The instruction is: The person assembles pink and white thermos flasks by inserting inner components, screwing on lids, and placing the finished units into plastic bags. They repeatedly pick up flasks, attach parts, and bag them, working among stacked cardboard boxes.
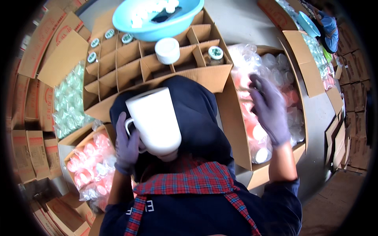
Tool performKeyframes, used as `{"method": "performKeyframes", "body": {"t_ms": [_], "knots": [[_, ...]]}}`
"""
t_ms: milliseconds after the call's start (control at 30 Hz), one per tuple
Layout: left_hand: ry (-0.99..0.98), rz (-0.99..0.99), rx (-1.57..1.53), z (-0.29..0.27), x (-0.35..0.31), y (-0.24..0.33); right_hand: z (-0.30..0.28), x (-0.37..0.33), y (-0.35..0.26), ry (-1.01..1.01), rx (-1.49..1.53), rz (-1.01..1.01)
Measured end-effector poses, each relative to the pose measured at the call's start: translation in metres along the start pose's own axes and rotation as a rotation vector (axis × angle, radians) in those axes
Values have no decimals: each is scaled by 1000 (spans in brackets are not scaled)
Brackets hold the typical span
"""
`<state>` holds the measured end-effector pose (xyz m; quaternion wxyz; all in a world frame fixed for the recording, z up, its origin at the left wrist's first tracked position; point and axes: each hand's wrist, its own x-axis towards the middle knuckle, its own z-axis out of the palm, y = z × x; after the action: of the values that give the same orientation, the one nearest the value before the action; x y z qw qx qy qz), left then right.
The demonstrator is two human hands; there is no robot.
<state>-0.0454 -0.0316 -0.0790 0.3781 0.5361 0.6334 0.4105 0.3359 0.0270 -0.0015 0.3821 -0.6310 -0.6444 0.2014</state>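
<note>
My left hand (128, 145), in a purple-grey glove, is closed on the handle of a large white mug (155, 122). The mug is tilted over my dark-clothed lap. My right hand (269, 104), gloved alike, is raised over a carton (279, 157) of plastic-wrapped clear and pink cups (256, 129). Its fingers look spread and slightly blurred, with nothing I can make out between them. Ahead stands a divided carton (189, 76) with several green-and-white-lidded jars (215, 53) in its cells. A white round lidded tub (167, 51) rests on the dividers.
A light blue basin (157, 29) with small white pieces and a dark flat object sits on the divided carton. Wrapped green cups (71, 98) and pink cups (88, 169) lie at left. Cartons (37, 102) are stacked along the left. Another person (328, 27) works at far right.
</note>
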Motion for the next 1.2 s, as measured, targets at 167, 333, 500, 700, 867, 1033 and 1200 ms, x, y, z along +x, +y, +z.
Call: {"method": "performKeyframes", "body": {"t_ms": [167,333,500,700,867,1033,1200], "knots": [[-276,661,802,-40,-5,1,90,101,103,51,-321,69],[-200,1049,970,-38,9,1,145,112,135,-102,-553,228],[-42,953,432,-17,27,51,113,88,83,124,-516,-137],[-154,-261,-276,-21,8,-19,110,121,26,80,-150,-402],[-220,176,-374,6,-1,-30,179,267,-45,-69,-349,-442],[-194,7,-614,10,12,-47,295,433,-25,-452,-853,-309],[-278,43,-585,3,22,-53,350,527,62,-678,-1269,-583]]}}
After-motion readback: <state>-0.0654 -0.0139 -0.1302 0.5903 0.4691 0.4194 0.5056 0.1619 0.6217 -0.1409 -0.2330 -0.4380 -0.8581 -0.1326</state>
